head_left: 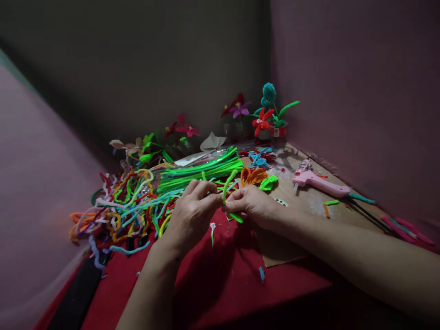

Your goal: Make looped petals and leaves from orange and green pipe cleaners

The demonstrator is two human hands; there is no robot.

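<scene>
Both of my hands meet over the red cloth, fingertips nearly touching. Between them a bright green pipe cleaner stands up in a curve, and its lower end pokes out below the fingers. My right hand pinches it near the middle. My left hand is closed, its thumb and forefinger pressed against the same green piece. A small white-tipped green stem lies on the cloth just below my hands. Orange petals and a green leaf shape lie behind my right hand.
Tangled pipe cleaners spread at the left, beside a green bundle. A pink glue gun rests on the board at the right, with pink scissors beyond. Potted pipe-cleaner flowers stand against the back wall.
</scene>
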